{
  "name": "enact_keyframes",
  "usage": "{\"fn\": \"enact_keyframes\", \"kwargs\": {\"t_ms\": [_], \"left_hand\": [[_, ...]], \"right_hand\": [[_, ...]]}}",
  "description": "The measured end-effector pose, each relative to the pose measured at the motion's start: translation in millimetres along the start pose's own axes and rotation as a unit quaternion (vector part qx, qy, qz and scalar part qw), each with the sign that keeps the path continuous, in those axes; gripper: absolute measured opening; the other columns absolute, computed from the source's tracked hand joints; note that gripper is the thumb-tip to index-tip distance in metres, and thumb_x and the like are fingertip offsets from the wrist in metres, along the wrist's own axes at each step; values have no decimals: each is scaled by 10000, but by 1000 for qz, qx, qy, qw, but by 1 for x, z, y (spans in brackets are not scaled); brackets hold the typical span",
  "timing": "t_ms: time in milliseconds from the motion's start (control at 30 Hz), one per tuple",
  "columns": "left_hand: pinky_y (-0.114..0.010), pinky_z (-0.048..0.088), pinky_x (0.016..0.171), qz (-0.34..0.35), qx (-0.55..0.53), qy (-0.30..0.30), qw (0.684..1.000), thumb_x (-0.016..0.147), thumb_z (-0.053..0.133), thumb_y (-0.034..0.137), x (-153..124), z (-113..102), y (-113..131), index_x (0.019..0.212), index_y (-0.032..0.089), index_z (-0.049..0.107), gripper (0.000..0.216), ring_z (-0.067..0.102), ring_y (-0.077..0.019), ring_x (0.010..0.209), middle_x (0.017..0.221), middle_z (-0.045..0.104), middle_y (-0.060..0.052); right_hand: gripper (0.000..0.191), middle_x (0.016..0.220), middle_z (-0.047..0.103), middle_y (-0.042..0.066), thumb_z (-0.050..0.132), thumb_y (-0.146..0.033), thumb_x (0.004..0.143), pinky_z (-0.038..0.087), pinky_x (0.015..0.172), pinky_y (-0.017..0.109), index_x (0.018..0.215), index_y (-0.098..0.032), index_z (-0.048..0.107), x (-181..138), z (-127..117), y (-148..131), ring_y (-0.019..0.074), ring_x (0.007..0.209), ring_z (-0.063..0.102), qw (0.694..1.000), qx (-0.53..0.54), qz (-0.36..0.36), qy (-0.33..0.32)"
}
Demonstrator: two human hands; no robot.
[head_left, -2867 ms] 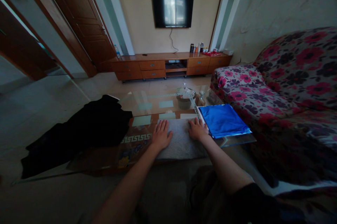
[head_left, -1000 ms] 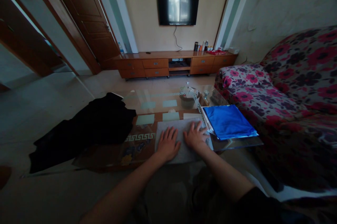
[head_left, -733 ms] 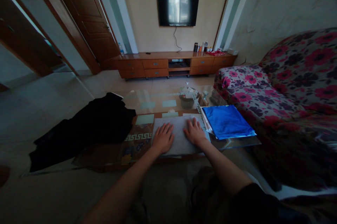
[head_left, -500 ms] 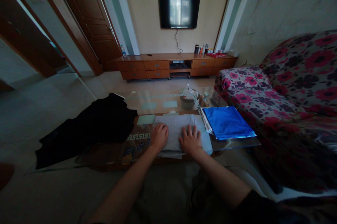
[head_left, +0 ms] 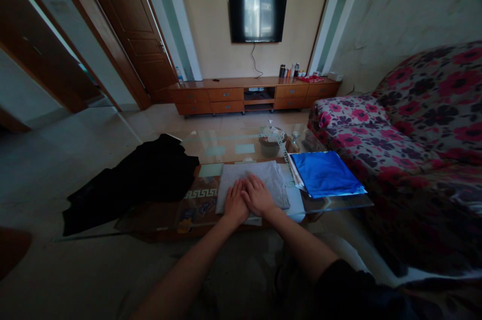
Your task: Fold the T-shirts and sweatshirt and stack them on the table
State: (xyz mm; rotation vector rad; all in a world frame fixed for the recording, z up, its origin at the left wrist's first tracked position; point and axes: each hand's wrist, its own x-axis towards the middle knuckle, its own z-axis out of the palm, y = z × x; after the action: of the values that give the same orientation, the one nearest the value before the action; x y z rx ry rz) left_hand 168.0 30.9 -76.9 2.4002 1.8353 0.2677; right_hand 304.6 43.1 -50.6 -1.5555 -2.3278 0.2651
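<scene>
Where pressed flat, grey folded cloth [head_left: 251, 179]

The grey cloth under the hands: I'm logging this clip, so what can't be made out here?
Head view only:
- Grey cloth: its near middle is hidden by the left hand and right hand.
- White layer under it: mostly covered; what it is cannot be told.
- Bottles on the TV cabinet: too small to identify.
- Bowl contents: dim and too small.
</scene>
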Motion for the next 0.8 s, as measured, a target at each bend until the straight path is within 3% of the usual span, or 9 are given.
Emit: {"fn": "enact_keyframes", "kwargs": {"t_ms": [100,233,367,500,700,800], "left_hand": [[-462,145,1269,37,3,-4,999,988,367,348,3,1,-9,1620,116,273,679,158,-276,1577,1695,219,-128],[-424,155,1274,74,2,18,997,1018,317,426,2,-2,-27,1596,113,332,657,198,-245,1569,1683,269,-118],[-438,156,1276,55,14,73,996,989,384,569,-4,-6,-40,1587,145,360,733,199,-266,1568,1680,280,-116],[-453,187,1268,45,18,87,995,992,392,552,-7,-8,-48,1581,141,369,718,208,-274,1565,1671,299,-126],[-465,181,1270,34,8,67,997,1020,352,412,-1,-13,-49,1557,183,424,588,235,-258,1558,1650,358,-98],[-481,178,1268,23,-6,54,998,1033,322,407,-3,-19,-40,1532,167,460,571,249,-273,1552,1645,364,-114]], "right_hand": [[639,1666,286,115,244,-506,1068,183,1256,465,1595,-166,364,0,12,2,247,1553,238,1000,17,-13,-17],[658,1681,237,95,294,-535,1051,131,1272,453,1593,-169,374,-6,14,29,254,1566,193,1000,-23,-10,3],[677,1703,151,76,304,-519,1045,74,1272,485,1627,-174,281,-14,2,68,257,1585,83,994,-72,67,42],[728,1714,109,63,257,-543,1043,139,1261,465,1650,-150,173,-17,-5,92,238,1588,-2,993,-64,103,9],[709,1723,81,87,305,-485,1033,124,1258,492,1642,-136,201,-14,0,82,272,1585,-28,991,-33,126,7],[761,1716,53,165,453,-427,965,148,1247,532,1609,-74,254,-7,-1,75,332,1580,-12,985,29,161,51]]}}
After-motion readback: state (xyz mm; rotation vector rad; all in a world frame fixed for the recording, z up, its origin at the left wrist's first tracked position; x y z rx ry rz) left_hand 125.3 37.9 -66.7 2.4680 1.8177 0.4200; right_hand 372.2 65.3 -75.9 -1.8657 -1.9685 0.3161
